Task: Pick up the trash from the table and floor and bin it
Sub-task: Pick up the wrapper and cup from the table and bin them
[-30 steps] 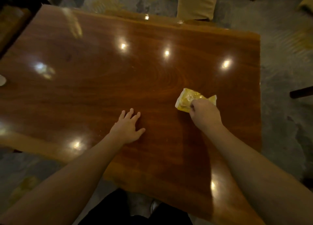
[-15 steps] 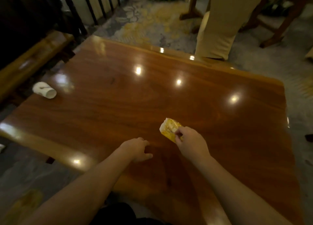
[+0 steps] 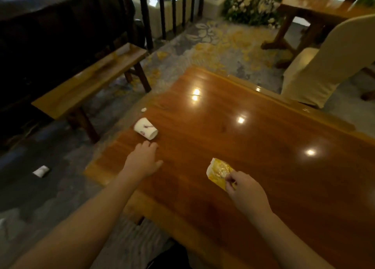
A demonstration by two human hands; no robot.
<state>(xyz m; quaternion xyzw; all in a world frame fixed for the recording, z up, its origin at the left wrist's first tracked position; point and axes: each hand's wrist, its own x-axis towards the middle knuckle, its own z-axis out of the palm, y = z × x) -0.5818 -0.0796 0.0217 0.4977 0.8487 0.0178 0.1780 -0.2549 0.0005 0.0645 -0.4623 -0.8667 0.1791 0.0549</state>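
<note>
A crumpled yellow wrapper point(image 3: 218, 172) hangs just above the glossy wooden table point(image 3: 263, 147), pinched at its lower right corner by my right hand point(image 3: 243, 189). A white paper cup point(image 3: 145, 128) lies on its side near the table's left edge. My left hand point(image 3: 144, 160) hovers just short of the cup, fingers loosely spread, holding nothing. On the dark floor to the left lies a small white scrap point(image 3: 41, 171). Another tiny white scrap point(image 3: 143, 109) sits by the table's far left edge.
A low wooden bench point(image 3: 85, 82) stands left of the table before a dark sofa. A cream-covered chair point(image 3: 324, 66) is at the far right, with another wooden table point(image 3: 304, 9) behind it. No bin is in view.
My view has swung left and the cup has come closer. My left hand has reached toward the cup. My right hand has lifted the wrapper off the table and drawn it back.
</note>
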